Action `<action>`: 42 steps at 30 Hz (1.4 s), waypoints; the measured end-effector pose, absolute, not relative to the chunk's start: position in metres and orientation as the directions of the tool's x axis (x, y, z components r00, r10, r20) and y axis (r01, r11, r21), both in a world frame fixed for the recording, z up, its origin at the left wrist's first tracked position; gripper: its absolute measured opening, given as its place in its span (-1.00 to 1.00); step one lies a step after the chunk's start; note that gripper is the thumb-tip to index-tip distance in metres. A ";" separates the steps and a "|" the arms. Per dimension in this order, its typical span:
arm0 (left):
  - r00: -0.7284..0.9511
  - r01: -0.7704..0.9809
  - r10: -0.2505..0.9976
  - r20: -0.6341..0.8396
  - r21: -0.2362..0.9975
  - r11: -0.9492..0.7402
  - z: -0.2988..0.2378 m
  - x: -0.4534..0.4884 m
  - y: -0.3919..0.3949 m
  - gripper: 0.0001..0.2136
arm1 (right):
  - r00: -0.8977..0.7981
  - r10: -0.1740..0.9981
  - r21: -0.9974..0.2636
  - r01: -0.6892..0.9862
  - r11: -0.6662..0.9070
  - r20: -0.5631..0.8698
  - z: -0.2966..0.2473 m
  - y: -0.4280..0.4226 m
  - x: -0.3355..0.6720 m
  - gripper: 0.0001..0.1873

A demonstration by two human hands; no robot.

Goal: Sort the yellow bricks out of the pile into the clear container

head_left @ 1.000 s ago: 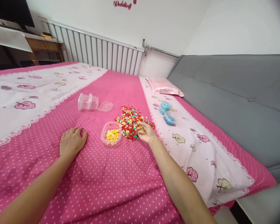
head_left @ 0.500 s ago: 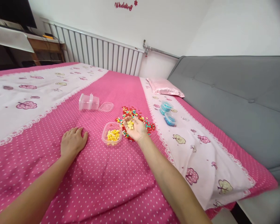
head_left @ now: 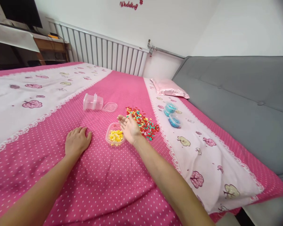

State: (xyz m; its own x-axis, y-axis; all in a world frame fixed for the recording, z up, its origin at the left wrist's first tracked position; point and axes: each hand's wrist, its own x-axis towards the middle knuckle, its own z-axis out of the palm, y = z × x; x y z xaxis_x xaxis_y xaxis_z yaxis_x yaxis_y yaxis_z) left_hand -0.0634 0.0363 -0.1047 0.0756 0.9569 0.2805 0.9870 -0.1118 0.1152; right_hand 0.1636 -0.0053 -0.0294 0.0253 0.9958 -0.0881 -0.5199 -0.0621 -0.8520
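My right hand [head_left: 129, 128] is tipped on its side over the right rim of a small clear tub [head_left: 114, 137] holding yellow pieces, fingers stretched out. Nothing shows in the palm from here. Just to its right lies a heap of mixed red, yellow and green pieces [head_left: 143, 121] on the pink dotted bedspread [head_left: 103, 179]. My left hand [head_left: 76, 142] lies flat, palm down, on the bedspread to the left of the tub, holding nothing.
Two clear tubs [head_left: 92, 102] lie on their sides with a loose lid [head_left: 109, 107] behind the heap. Two tubs of blue pieces [head_left: 171, 113] stand to the right. A pink pillow [head_left: 169, 89], a grey sofa [head_left: 238, 103] and a white radiator [head_left: 103, 55] border the bed.
My right hand scooped up yellow pieces from the heap, carried them left in an open palm, and now tilts sideways over the tub. The left hand stayed flat.
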 end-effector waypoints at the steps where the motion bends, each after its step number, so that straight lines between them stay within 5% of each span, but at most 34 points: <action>1: 0.074 0.986 0.957 0.279 0.120 -0.112 -0.104 -0.063 0.036 -0.43 | 0.026 0.996 -0.860 -0.507 -0.062 -0.087 -0.027 -0.006 0.170 -0.50; 5: 0.069 0.985 0.958 0.277 0.134 -0.109 -0.103 -0.062 0.035 -0.42 | 0.124 0.986 -0.906 -0.421 -0.049 -0.112 -0.031 -0.007 0.205 -0.63; 7: 0.067 0.986 0.959 0.275 0.130 -0.106 -0.103 -0.062 0.035 -0.42 | 0.227 0.968 -0.982 -0.178 -0.065 -0.105 -0.041 -0.007 0.227 -0.75; 9: 0.069 0.987 0.960 0.272 0.120 -0.104 -0.104 -0.062 0.036 -0.42 | 0.307 0.951 -0.958 0.262 -0.116 -0.031 -0.054 -0.009 0.249 -0.84; 12: 0.075 0.989 0.959 0.272 0.104 -0.106 -0.104 -0.062 0.036 -0.42 | 0.332 0.943 -0.869 0.463 -0.176 -0.015 -0.069 -0.014 0.274 -0.92; 21: 0.070 0.990 0.960 0.271 0.099 -0.100 -0.104 -0.062 0.037 -0.42 | 0.131 0.986 -0.713 0.681 -0.166 -0.105 -0.076 -0.020 0.261 -0.79; 35: 0.077 0.987 0.957 0.280 0.112 -0.112 -0.104 -0.063 0.037 -0.42 | 0.424 0.905 -0.592 0.719 -0.365 -0.042 -0.078 -0.022 0.292 -0.81; 42: 0.076 0.987 0.956 0.283 0.115 -0.112 -0.105 -0.063 0.037 -0.42 | 0.301 0.952 -0.542 0.793 -0.278 -0.049 -0.071 -0.021 0.272 -0.88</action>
State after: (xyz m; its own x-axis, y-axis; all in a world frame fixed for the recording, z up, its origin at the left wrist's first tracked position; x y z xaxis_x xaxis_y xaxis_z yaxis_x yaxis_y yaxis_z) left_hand -0.0631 0.0374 -0.1047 0.0758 0.9562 0.2828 0.9871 -0.1121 0.1147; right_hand 0.2724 -0.0213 -0.0706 0.3009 0.9524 -0.0487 0.7928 -0.2782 -0.5423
